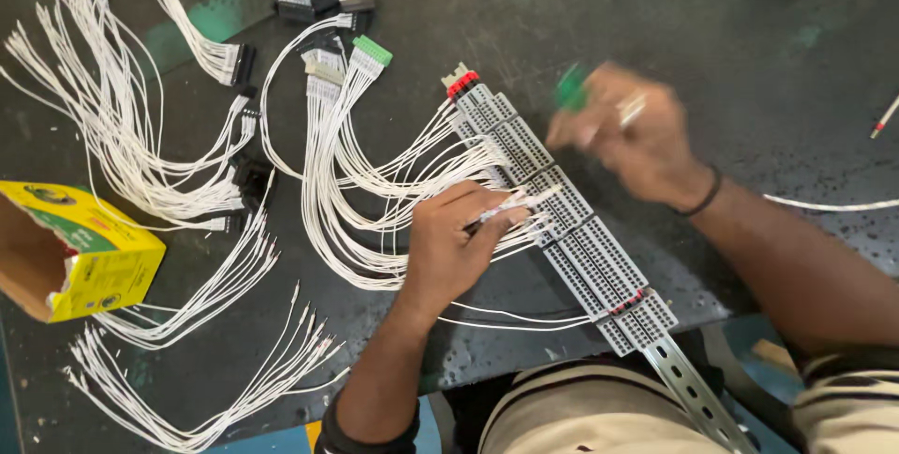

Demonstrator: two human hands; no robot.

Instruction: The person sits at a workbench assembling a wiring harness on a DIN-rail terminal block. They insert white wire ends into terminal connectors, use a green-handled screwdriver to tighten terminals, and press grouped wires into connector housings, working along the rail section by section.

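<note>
At mid-frame the left hand [449, 248] pinches white wires [375, 173] against the grey terminal block strip [562, 220], which runs diagonally across the dark bench [730, 33]. The right hand [627, 136], blurred, grips a green-handled tool [569, 89] just above the strip.

Grey terminal block strip [562, 220] on metal rail, lying diagonally on dark table; white wires [375, 183] fanning left.
</note>
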